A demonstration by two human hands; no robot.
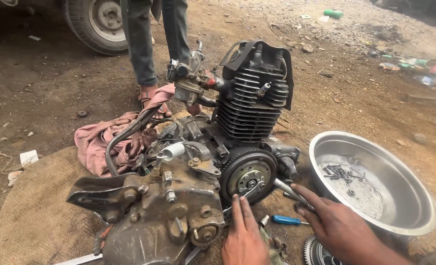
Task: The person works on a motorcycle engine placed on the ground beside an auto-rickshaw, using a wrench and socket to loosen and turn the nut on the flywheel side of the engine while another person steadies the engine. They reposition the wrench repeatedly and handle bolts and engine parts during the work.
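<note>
A greasy motorcycle engine (pixel 193 162) lies on a burlap mat (pixel 36 216), its finned black cylinder (pixel 247 98) pointing up and away. A round toothed flywheel (pixel 249 174) faces me. My left hand (pixel 243 234) rests with its fingertips against the casing just below that wheel and holds nothing I can see. My right hand (pixel 338 223) grips a slim metal tool (pixel 289 189) whose tip points at the flywheel. A blue-handled screwdriver (pixel 285 220) lies on the mat between my hands.
A large steel bowl (pixel 414 196) with several bolts in it stands on the right. A pink rag (pixel 105 140) lies behind the engine. Another person's legs (pixel 149 44) and a vehicle tyre (pixel 92 22) are at the back. A toothed gear (pixel 316 252) lies by my right wrist.
</note>
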